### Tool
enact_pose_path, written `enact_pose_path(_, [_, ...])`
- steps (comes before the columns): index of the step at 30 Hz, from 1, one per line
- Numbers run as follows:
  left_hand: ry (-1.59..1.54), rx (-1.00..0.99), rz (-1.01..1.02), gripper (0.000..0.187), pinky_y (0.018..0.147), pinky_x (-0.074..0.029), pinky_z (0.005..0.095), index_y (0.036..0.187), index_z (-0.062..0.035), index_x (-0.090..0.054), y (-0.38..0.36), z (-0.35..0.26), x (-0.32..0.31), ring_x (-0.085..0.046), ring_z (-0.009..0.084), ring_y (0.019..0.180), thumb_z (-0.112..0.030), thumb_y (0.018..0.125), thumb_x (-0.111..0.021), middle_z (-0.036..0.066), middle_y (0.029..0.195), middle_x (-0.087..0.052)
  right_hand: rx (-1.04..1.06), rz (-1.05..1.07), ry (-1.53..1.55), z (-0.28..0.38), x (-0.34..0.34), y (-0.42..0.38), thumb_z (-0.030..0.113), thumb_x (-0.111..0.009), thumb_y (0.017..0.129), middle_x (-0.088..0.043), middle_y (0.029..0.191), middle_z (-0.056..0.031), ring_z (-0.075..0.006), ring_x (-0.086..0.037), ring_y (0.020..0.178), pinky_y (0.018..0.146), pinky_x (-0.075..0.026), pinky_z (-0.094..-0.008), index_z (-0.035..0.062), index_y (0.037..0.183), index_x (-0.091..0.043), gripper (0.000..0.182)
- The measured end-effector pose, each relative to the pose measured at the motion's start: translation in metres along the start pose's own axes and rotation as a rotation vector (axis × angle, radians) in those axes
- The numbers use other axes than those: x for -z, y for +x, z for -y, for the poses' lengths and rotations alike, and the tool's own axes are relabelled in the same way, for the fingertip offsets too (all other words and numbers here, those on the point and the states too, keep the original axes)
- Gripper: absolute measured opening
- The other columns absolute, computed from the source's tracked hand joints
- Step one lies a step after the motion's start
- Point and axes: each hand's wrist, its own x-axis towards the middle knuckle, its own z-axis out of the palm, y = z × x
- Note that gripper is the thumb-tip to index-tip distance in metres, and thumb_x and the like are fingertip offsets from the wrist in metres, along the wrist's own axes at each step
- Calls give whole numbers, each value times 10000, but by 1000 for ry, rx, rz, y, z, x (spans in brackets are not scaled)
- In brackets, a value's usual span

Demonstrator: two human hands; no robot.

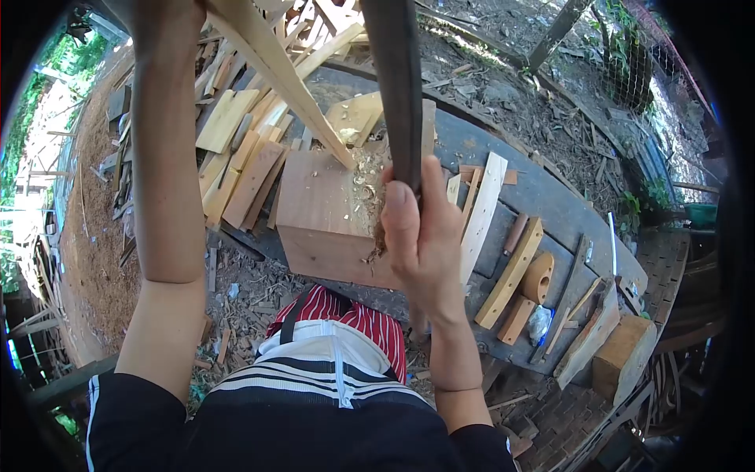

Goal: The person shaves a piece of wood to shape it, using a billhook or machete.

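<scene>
My left hand (161,14), partly cut off by the top edge, is at the upper end of a pale wooden strip (279,75) and appears to grip it; its fingers are mostly hidden. The strip slants down, its lower end on a large wooden block (330,193) strewn with shavings (364,189). My right hand (426,232) is wrapped round the lower part of a long dark machete-like tool (395,86). That tool stands in front of the block's right side and runs out of the top of the view.
The block stands on a grey-blue bench (464,130). Drilled wood pieces (511,271), a rounded wooden piece with holes (538,277) and a wood chunk (625,358) lie to the right. Planks (252,185) cover the left side. Sawdust (98,236) and scraps cover the ground.
</scene>
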Motion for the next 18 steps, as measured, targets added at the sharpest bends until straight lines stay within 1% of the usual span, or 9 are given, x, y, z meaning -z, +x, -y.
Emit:
enact_pose_path(1, [-168, -75, 102, 755, 558, -482, 221, 1358, -24, -471, -1, 8, 10, -549, 67, 733, -570, 853, -603, 155, 1264, -570, 61, -78, -30, -11, -7, -1, 281, -428, 996, -581, 637, -212, -457, -599, 617, 591, -454, -485, 3, 1068, -489, 294])
enact_pose_path(3, [-116, 83, 138, 779, 527, -459, 205, 1367, -16, -454, 3, -16, 14, -521, 54, 690, -569, 843, -616, 146, 1238, -579, -263, 73, -418, -122, -42, -9, 285, -424, 992, -619, 727, -268, -509, -597, 697, 649, -449, -544, 9, 1072, -497, 296])
enact_pose_path(6, [-53, 246, 199, 839, 491, -431, 184, 1389, 4, -405, 2, -31, 10, -484, 42, 649, -574, 826, -634, 139, 1221, -587, -253, 134, -363, -124, -32, -4, 297, -432, 986, -628, 789, -296, -517, -602, 756, 668, -443, -573, 16, 1083, -503, 305])
enact_pose_path(8, [21, 62, -56, 858, 508, -436, 181, 1405, -7, -387, -2, -17, -6, -511, 42, 701, -583, 820, -635, 141, 1242, -576, -271, 167, -364, -120, -23, -5, 311, -427, 988, -622, 777, -291, -519, -594, 737, 660, -440, -567, 18, 1079, -502, 315])
enact_pose_path(12, [184, -28, -102, 890, 586, -460, 218, 1452, -48, -341, 23, 33, 11, -551, 94, 805, -595, 809, -624, 165, 1318, -531, -216, 147, -111, -62, -6, 3, 285, -454, 990, -579, 675, -230, -452, -587, 608, 578, -447, -473, 26, 1053, -501, 271])
enact_pose_path(13, [130, -125, -84, 895, 661, -478, 223, 1456, -48, -337, 27, 40, 10, -586, 161, 963, -594, 807, -620, 181, 1382, -488, -251, 164, -108, -37, -2, -4, 285, -454, 990, -579, 675, -230, -452, -587, 608, 578, -447, -473, 26, 1053, -501, 271])
enact_pose_path(16, [306, 220, -44, 869, 698, -482, 219, 1458, -67, -346, 19, 14, 7, -559, 192, 1142, -587, 815, -612, 184, 1430, -445, 49, -59, 71, 16, 7, 0, 146, -509, 965, -490, 593, -128, -274, -561, 489, 490, -408, -324, 20, 1031, -494, 143])
enact_pose_path(17, [177, 196, -234, 836, 638, -472, 216, 1453, -86, -366, 4, -22, -25, -598, 154, 954, -583, 824, -604, 173, 1419, -460, 73, -89, 39, 7, 3, -1, 156, -503, 968, -507, 594, -151, -313, -579, 515, 502, -421, -359, 13, 1042, -491, 161])
enact_pose_path(18, [180, 196, -238, 836, 638, -472, 216, 1453, -86, -366, 1, -20, -24, -598, 154, 954, -583, 824, -604, 173, 1419, -460, 98, -119, 4, -11, -4, -2, 165, -497, 972, -523, 595, -173, -351, -596, 542, 514, -434, -393, 6, 1052, -489, 179])
